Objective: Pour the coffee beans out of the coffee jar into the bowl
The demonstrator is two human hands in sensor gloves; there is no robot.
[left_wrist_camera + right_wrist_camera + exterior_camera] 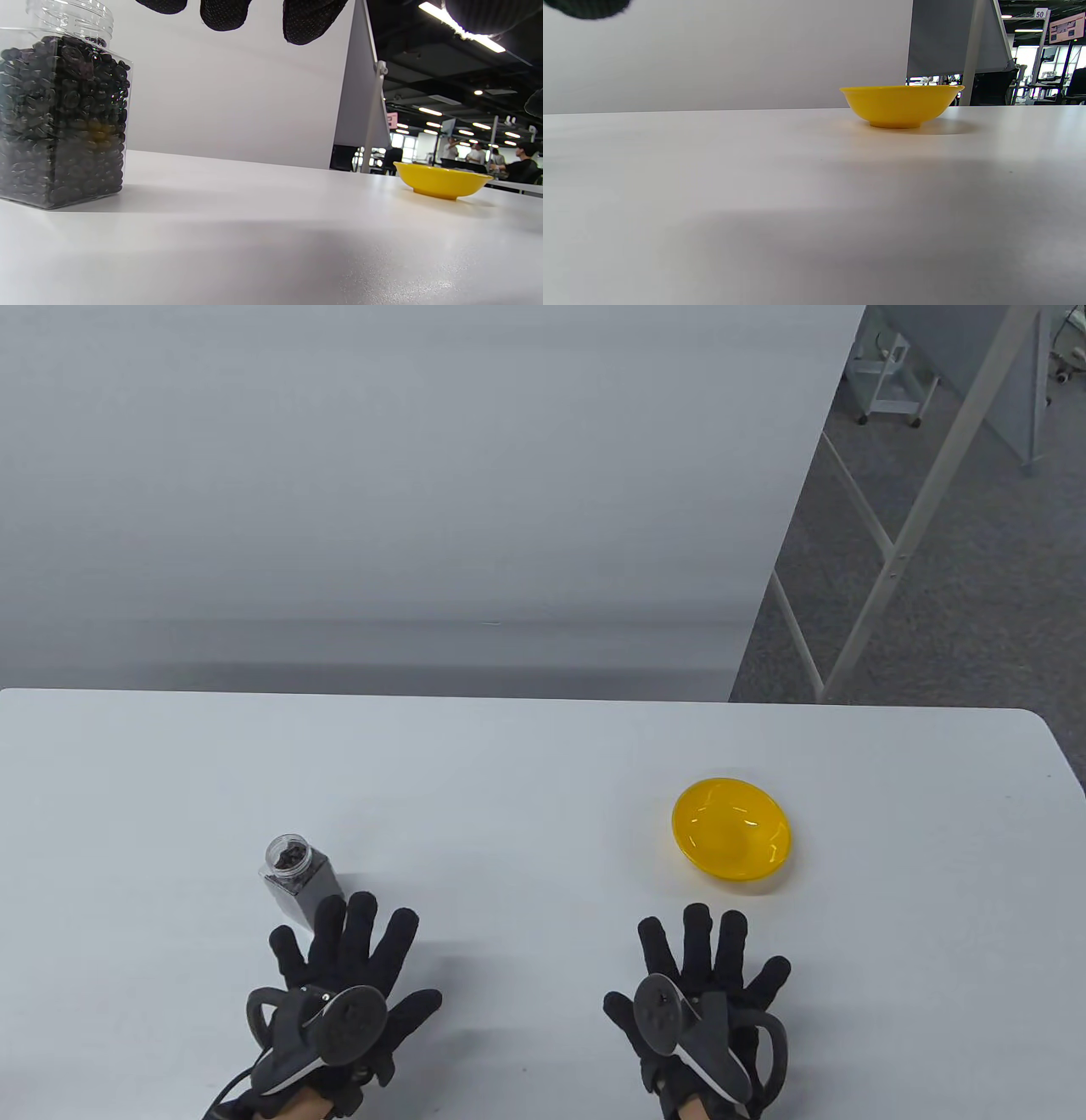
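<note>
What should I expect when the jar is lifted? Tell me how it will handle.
The jar is packed with beans almost to its neck, so it probably feels heavy for its size. Its clear walls look rigid and smooth, possibly slippery. It has no lid, so tilting it early would likely spill beans. Its flat, squarish base should resist rolling.

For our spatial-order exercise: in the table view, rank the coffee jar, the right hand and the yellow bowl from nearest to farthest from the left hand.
1. Coffee jar, just beyond the left hand, at its fingertips.
2. Right hand, across to the right.
3. Yellow bowl, far right, beyond the right hand.
</note>
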